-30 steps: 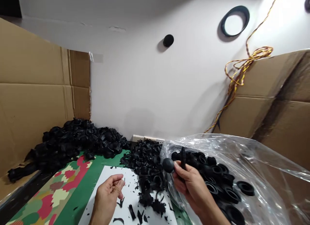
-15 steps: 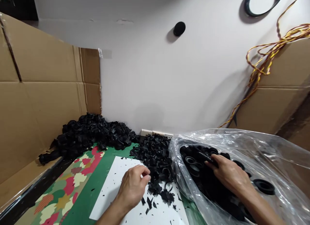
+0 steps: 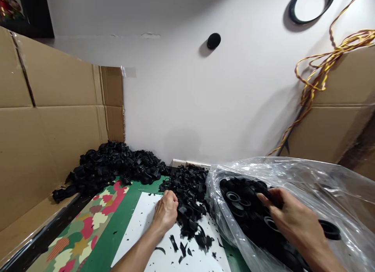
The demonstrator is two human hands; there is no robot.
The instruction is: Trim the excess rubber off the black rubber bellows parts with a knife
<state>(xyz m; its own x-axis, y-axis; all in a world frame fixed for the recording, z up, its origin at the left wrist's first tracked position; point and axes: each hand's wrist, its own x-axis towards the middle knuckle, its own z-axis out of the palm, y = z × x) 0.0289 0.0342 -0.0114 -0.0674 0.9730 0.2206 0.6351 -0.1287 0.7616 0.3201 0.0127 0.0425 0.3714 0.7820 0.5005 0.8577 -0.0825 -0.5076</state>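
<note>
My left hand (image 3: 166,210), its fingers curled closed, is over the white board (image 3: 137,221) at the left edge of a heap of black rubber scraps (image 3: 190,186). Anything inside its fingers is hidden. Over the open clear plastic bag (image 3: 215,209), my right hand (image 3: 295,219) is closed around a black rubber part (image 3: 274,199), its thumb and fingers on either side. The bag holds many black ring-shaped rubber parts (image 3: 233,196), some with ribbed sides. Small black slivers (image 3: 182,248) lie scattered on the board.
A larger pile of black rubber pieces (image 3: 117,162) lies at the back left against a cardboard sheet (image 3: 67,84). A green surface (image 3: 102,240) and a patterned strip (image 3: 84,229) are under it all. Twisted yellow-brown wire (image 3: 319,72) hangs at right before the white wall (image 3: 175,92).
My left hand has moved up and slightly left, towards the scrap heap's edge, and its fingers have curled in. My right hand has shifted right over the bag with a black rubber part.
</note>
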